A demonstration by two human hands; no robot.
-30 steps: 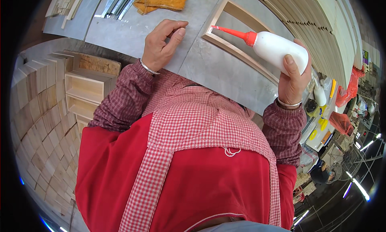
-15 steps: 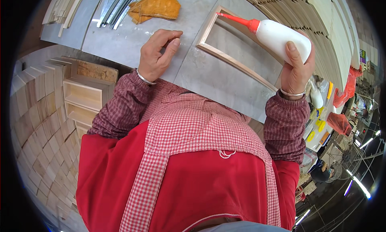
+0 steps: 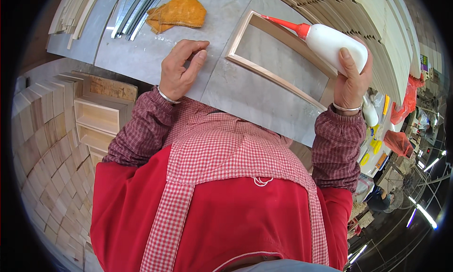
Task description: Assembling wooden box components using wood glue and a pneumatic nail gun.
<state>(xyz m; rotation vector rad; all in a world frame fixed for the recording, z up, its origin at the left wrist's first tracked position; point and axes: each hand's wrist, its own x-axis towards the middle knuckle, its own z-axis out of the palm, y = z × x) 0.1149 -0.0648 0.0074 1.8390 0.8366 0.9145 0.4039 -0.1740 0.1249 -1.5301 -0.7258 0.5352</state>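
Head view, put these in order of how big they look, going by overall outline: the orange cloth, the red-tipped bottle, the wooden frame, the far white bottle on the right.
1. wooden frame, counting its opening
2. red-tipped bottle, raised, so nearness may enlarge it
3. orange cloth
4. far white bottle, partly hidden

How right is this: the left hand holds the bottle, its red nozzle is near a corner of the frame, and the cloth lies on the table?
One thing is wrong: the right hand, not the left hand, holds the bottle, as the head view shows. The red nozzle is near a corner of the frame, and the cloth lies on the table.
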